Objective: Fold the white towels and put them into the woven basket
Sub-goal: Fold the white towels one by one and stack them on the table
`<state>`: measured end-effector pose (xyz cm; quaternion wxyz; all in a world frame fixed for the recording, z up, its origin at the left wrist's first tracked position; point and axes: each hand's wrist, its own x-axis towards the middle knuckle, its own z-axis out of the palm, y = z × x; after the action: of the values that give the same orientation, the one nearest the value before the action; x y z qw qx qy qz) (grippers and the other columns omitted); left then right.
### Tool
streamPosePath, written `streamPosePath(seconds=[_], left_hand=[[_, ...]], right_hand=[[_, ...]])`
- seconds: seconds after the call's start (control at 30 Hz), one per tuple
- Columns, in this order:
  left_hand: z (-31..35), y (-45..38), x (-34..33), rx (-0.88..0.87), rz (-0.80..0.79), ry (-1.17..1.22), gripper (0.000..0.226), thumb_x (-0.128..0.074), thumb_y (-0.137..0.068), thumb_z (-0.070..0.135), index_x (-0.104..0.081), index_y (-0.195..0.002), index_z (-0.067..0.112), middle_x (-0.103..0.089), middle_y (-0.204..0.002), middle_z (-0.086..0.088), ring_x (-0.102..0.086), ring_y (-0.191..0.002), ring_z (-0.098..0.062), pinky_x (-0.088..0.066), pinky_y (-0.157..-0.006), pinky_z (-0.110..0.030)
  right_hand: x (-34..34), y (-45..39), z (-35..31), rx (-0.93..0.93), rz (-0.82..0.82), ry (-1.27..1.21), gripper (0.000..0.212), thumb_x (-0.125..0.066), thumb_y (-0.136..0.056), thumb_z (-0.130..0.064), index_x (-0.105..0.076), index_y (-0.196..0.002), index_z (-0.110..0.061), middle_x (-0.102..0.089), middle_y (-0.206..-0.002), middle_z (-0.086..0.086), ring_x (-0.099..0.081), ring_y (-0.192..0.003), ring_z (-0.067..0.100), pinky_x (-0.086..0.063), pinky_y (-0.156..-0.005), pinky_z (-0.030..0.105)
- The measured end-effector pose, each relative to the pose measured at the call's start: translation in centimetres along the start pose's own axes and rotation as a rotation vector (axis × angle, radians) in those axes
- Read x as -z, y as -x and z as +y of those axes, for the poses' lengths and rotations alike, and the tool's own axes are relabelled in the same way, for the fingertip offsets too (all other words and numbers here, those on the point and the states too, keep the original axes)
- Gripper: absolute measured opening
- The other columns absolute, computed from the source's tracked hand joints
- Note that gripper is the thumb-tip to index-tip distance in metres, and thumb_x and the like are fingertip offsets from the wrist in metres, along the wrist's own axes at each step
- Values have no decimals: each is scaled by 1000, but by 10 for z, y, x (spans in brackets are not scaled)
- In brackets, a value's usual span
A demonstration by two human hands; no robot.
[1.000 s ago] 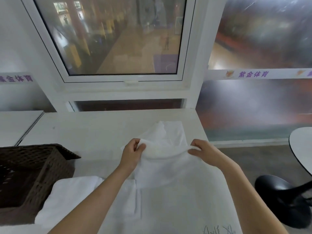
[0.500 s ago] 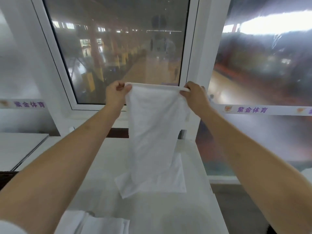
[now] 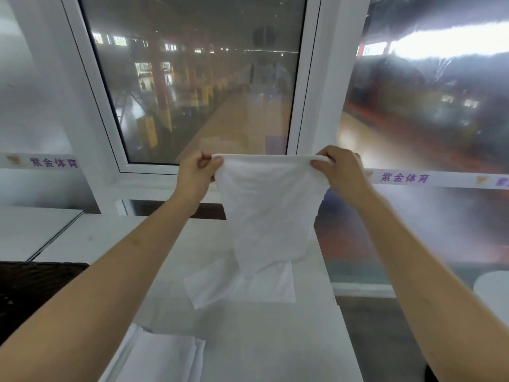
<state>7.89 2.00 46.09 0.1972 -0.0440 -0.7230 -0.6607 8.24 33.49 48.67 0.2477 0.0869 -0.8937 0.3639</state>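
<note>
- Now, in the head view, we hold one white towel (image 3: 268, 216) up in front of the window (image 3: 198, 86), stretched by its top edge between both hands.
- Our left hand (image 3: 197, 175) pinches the top left corner, fingers curled round the cloth; our right hand (image 3: 340, 172) pinches the top right corner the same way.
- The towel hangs slack and creased, its lower end touching a flat towel (image 3: 242, 285) that lies on the white table (image 3: 275, 340).
- More folded towels (image 3: 165, 357) sit at the near edge of the table, and only a dark corner of the woven basket (image 3: 35, 293) shows at the left.
- We judge this the opening-out step: the towel is spread, not yet folded.
- Next, we think, it must be laid flat or doubled edge to edge, corners matched, before going left into the basket.
</note>
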Motion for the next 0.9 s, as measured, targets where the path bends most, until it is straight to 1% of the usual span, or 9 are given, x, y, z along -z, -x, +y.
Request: streamPosePath(seconds=[0.13,0.2,0.37,0.43,0.5,0.57,0.73,0.83,0.9], left_hand=[[-44,76,10,96,-98,20,8,-67,-97,12,-67,-96,4,-68,-93,-26,-63,-81,-22,-56,-78,-43],[-67,119,16,142,-135,-8,5,-69,-96,14,-70,-94,10,-70,-94,-21,-63,-81,-19,-53,-76,-41],[-113,226,38,259,-236,-4,2,-71,-95,13,-72,-93,12,-73,-90,-12,-66,-81,-17,-54,-77,-43],[-130,263,50,330,-272,-4,2,-72,-95,15,-73,-93,14,-73,-92,-12,-67,-84,-21,-55,-80,-46],[-145,300,62,403,-287,9,3,-71,-96,15,-73,-94,13,-74,-93,-13,-68,-86,-23,-56,-84,-49],[-154,334,71,464,-294,17,6,-70,-97,16,-72,-95,11,-74,-92,-12,-69,-86,-22,-59,-84,-49],[-165,389,82,606,-365,19,14,-68,-98,17,-66,-98,4,-73,-90,-5,-71,-82,-19,-59,-65,-32],[-170,402,82,633,-396,-12,16,-67,-99,19,-65,-100,3,-71,-85,0,-67,-72,-9,-56,-60,-27],[-176,403,80,644,-402,-17,16,-67,-99,20,-65,-99,4,-72,-85,-1,-67,-74,-12,-57,-61,-30]], right_hand=[[-1,91,24,-74,-196,11,16,-70,-97,-22,-69,-81,-24,-68,-76,-6,-59,-67,12,-44,-58,21],[-2,141,32,-135,-290,5,18,-71,-97,-20,-68,-80,-25,-69,-78,-9,-62,-70,11,-43,-59,13],[-11,259,43,-248,-401,20,38,-73,-95,-17,-55,-66,-34,-60,-63,-28,-54,-60,-4,-38,-58,13],[-18,300,50,-302,-451,24,30,-73,-96,-23,-62,-70,-33,-66,-71,-22,-59,-66,-1,-42,-64,18],[-23,336,58,-360,-514,12,16,-72,-95,-30,-69,-79,-29,-71,-81,-10,-66,-77,15,-46,-71,31],[-27,367,63,-402,-568,10,15,-72,-94,-33,-69,-81,-27,-70,-82,-5,-66,-77,21,-45,-68,31],[-30,414,70,-489,-660,53,18,-74,-92,-37,-69,-77,-29,-70,-80,-6,-64,-72,15,-45,-65,25],[-33,427,74,-531,-692,48,19,-75,-90,-38,-68,-75,-29,-68,-79,-1,-61,-70,15,-43,-65,28],[-35,430,78,-547,-698,44,18,-76,-88,-39,-67,-77,-28,-68,-82,4,-57,-68,12,-41,-64,28]])
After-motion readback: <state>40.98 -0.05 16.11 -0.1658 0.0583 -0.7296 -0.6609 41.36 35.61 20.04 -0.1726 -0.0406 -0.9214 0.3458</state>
